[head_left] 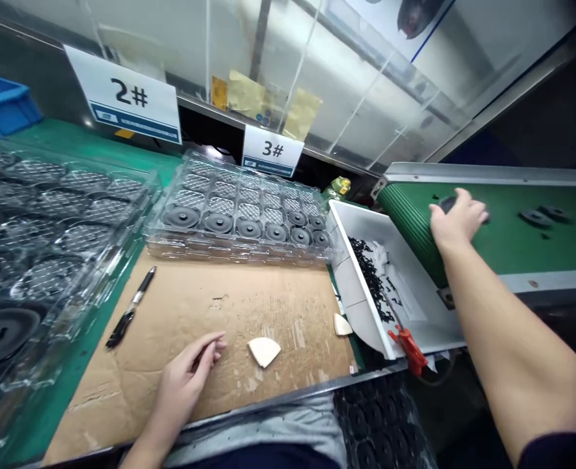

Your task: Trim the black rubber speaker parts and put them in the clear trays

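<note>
Head view: right hand [458, 220], upper right, grips dark disc [447, 204] over belt [500, 251]; blurred, long axis looks roughly sideways. Left hand [190, 371], lower left of centre, loosely curled over cardboard [288, 293], contents can't tell; disc well apart, up-right, bin [405, 241] between.

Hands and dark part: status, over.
Left hand curled, at cardboard. Right hand gripping dark part, at green belt. White bin between belt and cardboard.
</note>
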`<state>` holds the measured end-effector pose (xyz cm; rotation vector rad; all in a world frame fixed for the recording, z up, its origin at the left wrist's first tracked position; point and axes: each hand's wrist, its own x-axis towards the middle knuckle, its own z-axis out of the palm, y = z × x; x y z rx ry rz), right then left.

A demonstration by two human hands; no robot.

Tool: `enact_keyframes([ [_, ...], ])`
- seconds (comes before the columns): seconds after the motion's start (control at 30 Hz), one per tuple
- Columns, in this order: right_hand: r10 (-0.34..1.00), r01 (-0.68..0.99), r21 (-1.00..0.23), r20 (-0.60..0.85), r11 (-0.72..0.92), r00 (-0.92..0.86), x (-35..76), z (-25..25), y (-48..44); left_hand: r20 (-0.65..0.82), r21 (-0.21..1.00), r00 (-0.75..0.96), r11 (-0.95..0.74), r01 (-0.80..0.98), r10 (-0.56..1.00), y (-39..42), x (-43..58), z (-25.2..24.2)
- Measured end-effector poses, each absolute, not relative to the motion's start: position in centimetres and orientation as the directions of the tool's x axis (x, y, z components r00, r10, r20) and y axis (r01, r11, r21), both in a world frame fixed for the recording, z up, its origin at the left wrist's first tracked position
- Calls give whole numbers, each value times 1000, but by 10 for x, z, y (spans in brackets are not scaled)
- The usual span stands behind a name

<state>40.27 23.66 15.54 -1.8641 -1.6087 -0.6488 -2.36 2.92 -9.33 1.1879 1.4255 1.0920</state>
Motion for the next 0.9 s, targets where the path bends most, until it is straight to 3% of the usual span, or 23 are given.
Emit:
enact_keyframes([
  [0.07, 745, 991, -132, 663, 21, 72, 373, 150, 216, -131, 980, -75, 140, 138, 989, 30, -22, -91],
  [0.17, 863, 943, -197, 484, 268, -144, 314, 125, 165, -146, 981, -61, 152, 117, 987, 28, -14, -83],
  [0.27, 898, 802, -404, 222, 439, -380, 256, 79, 102, -119, 988, -13, 119, 100, 993, 16, 0, -67],
  [0.33, 902, 595, -744, 22, 303, -431, 226, 45, 63, -53, 992, 61, 46, 121, 997, 4, 11, -55],
  [0.4, 919, 367, -928, -93, 59, -383, 203, 13, 30, 78, 978, 163, -107, 179, 984, -7, 21, -45],
  [0.47, 934, 99, -984, -169, -145, -316, 186, -11, 5, 122, 957, 252, -181, 226, 960, -15, 27, -39],
  [0.53, 934, -123, -953, -239, -279, -264, 174, -27, -14, 84, 954, 301, -164, 252, 950, -19, 30, -38],
  [0.6, 923, -223, -910, -296, -351, -244, 169, -33, -25, 23, 964, 314, -105, 246, 949, -21, 31, -39],
  [0.7, 910, -112, -932, -303, -344, -282, 177, -31, -27, -100, 986, 286, 56, 160, 953, -20, 32, -38],
  [0.8, 942, 240, -961, -204, -140, -265, 195, -27, -13, -270, 942, 256, 310, -128, 928, -17, 31, -31],
  [0.9, 988, 683, -722, 3, 109, -154, 205, -35, 3, -372, 746, 271, 460, -481, 888, -12, 24, -22],
])
